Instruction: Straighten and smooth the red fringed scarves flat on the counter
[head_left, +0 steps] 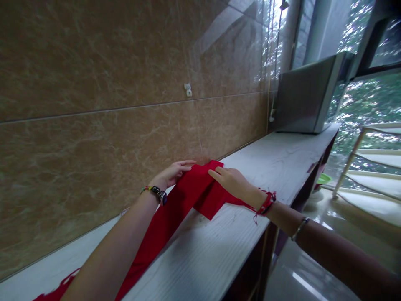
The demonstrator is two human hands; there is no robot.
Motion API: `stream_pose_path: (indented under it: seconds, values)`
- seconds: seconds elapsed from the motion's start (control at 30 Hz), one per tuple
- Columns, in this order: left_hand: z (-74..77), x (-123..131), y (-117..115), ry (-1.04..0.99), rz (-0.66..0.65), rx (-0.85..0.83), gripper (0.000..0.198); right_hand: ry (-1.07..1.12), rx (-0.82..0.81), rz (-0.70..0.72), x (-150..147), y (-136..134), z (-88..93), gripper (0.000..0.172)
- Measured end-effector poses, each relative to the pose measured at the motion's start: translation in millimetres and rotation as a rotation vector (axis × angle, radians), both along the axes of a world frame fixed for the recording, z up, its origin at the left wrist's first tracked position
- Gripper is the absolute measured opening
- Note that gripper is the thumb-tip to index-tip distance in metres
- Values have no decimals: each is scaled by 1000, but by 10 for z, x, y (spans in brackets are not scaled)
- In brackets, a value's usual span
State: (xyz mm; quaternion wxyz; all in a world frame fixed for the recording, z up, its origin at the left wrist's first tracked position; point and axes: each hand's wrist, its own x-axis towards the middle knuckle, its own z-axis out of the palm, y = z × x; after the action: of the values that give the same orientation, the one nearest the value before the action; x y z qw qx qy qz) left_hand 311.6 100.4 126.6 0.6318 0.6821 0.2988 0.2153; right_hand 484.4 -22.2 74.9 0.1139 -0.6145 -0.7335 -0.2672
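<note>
A long red scarf (175,213) runs lengthwise along a white wood-grain counter, with loose fringe at its lower left end. Its far part is folded over itself, and a squared flap (209,205) hangs toward the counter's front. My left hand (173,173) is at the scarf's wall-side edge, thumb and fingers closed on the fabric, the index finger fairly straight. On the other side, my right hand (233,182) pinches the top of the fold between thumb and fingers. Part of the scarf lies hidden behind my left forearm and under my right hand.
A brown marbled tile wall (109,146) borders the white counter (250,159). A grey box-shaped appliance (303,96) stands at the far end. To the right are a tiered rack (369,167), a green basin (324,179) and glossy floor. Small white hooks (188,89) are on the wall.
</note>
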Motion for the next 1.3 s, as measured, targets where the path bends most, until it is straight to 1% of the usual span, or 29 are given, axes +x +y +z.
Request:
stream_pose_path:
  seconds: [0.07, 0.17, 0.23, 0.33, 0.47, 0.53, 0.6, 0.7, 0.8, 0.87, 0.9, 0.97, 1.07, 1.13, 1.3]
  values:
    - [-41, 141, 51, -13, -25, 13, 40, -90, -14, 11, 173, 35, 19, 26]
    - [-143, 370, 118, 27, -31, 53, 41, -173, -41, 4, 387, 85, -28, 26]
    - [-253, 508, 166, 60, -16, 81, 41, -207, -69, -8, 484, 118, -101, 26]
    - [-477, 668, 245, 110, 22, 134, 37, -242, -121, -2, 564, 176, -245, 25]
    - [-790, 780, 333, 170, 116, 273, 28, -263, -194, 22, 612, 247, -432, 26]
    - [-905, 796, 359, 184, 156, 348, 25, -257, -211, 30, 634, 266, -493, 28]
    - [-977, 792, 375, 200, 181, 408, 22, -221, -227, 35, 658, 280, -524, 29]
    - [-999, 767, 392, 221, 196, 460, 19, -27, -248, -6, 680, 313, -521, 26]
    - [-938, 747, 392, 232, 193, 471, 22, 283, -215, -77, 665, 371, -486, 29]
    - [-887, 744, 374, 249, 189, 469, 25, 411, -212, -85, 639, 400, -461, 35]
    - [-870, 745, 359, 263, 188, 471, 27, 431, -222, -79, 625, 405, -453, 37]
    - [-863, 750, 316, 300, 192, 491, 28, 397, -240, -62, 602, 394, -448, 37]
    - [-920, 745, 234, 359, 222, 571, 30, 316, -238, -87, 598, 349, -478, 35]
    - [-978, 720, 177, 402, 250, 645, 35, 305, -244, -114, 614, 325, -512, 35]
    - [-1074, 595, 43, 492, 276, 791, 45, 450, -275, -64, 625, 337, -584, 38]
